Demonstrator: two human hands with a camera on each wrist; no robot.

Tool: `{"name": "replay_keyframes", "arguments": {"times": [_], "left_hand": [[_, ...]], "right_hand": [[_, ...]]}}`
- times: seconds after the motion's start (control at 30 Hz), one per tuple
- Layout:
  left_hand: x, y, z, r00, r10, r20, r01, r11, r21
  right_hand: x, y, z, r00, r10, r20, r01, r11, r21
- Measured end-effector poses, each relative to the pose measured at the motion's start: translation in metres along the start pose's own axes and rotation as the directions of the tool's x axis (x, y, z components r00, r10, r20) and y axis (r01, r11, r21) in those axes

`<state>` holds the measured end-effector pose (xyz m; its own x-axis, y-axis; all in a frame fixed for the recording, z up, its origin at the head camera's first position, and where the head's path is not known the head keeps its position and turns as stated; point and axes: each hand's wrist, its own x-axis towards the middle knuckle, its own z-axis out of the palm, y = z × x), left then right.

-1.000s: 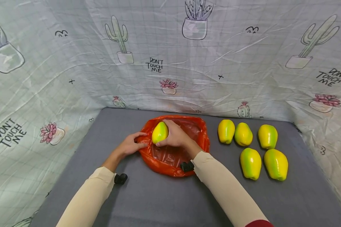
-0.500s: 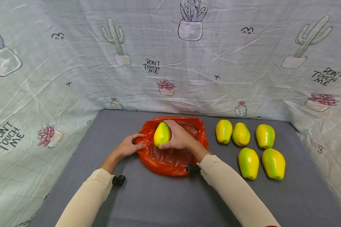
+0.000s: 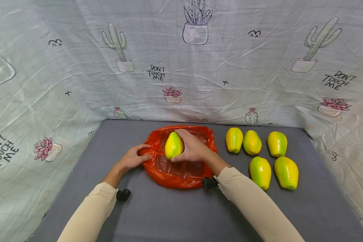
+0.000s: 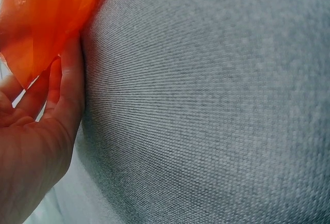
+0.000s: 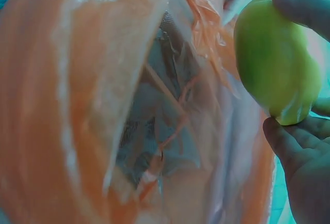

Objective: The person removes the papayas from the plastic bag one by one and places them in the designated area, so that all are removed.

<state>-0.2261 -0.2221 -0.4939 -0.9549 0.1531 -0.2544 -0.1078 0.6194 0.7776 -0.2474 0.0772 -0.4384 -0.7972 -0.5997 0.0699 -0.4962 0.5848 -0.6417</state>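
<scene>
A red plastic bag [image 3: 175, 181] lies with its mouth spread wide on the grey table. My right hand [image 3: 193, 148] holds a yellow-green papaya [image 3: 173, 146] over the bag's mouth, thumb on one side and fingers on the other. In the right wrist view the papaya [image 5: 276, 61] tilts between thumb and fingers beside the crinkled, see-through bag [image 5: 93, 95]. At the bag's left rim, my left hand [image 3: 133, 157] grips the plastic. Its fingers go partly behind the orange film [image 4: 46, 22] in the left wrist view.
To the right of the bag lie several more papayas, among them one nearest the bag [image 3: 234, 140] and one at the front right [image 3: 286, 172]. A cactus-printed cloth [image 3: 196, 80] rises behind the table and along its sides.
My right hand has shifted the papaya a little to the right over the bag's mouth and turned it more upright. The left hand stays at the left rim; the head view has shifted slightly.
</scene>
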Motion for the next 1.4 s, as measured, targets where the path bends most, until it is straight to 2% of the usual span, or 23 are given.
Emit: {"name": "replay_keyframes", "arguments": {"times": [0.43,0.6,0.83,1.07,1.23,1.4], "left_hand": [[-0.006,-0.001,-0.001,1.000,0.017,-0.019,-0.017,1.000,0.011],[-0.006,0.000,-0.002,0.999,0.035,-0.027,-0.035,0.999,0.020],[-0.005,0.000,-0.002,0.999,0.028,-0.033,-0.028,1.000,0.006],[-0.003,-0.001,0.002,0.999,0.037,-0.015,-0.037,0.999,0.016],[-0.003,-0.003,0.003,0.999,0.033,-0.020,-0.033,0.999,0.007],[-0.003,-0.003,0.003,0.999,0.039,-0.025,-0.039,0.999,-0.007]], "right_hand": [[-0.023,-0.003,-0.018,0.999,-0.014,0.043,0.016,0.999,-0.037],[-0.031,-0.002,-0.025,0.999,-0.022,0.040,0.024,0.999,-0.034],[-0.042,0.002,-0.033,0.999,-0.041,0.033,0.042,0.998,-0.041],[-0.056,0.009,-0.039,0.998,-0.045,0.037,0.046,0.998,-0.040],[-0.064,0.014,-0.042,0.997,-0.077,0.022,0.078,0.996,-0.041],[-0.071,0.017,-0.047,0.998,-0.065,0.015,0.066,0.997,-0.051]]}}
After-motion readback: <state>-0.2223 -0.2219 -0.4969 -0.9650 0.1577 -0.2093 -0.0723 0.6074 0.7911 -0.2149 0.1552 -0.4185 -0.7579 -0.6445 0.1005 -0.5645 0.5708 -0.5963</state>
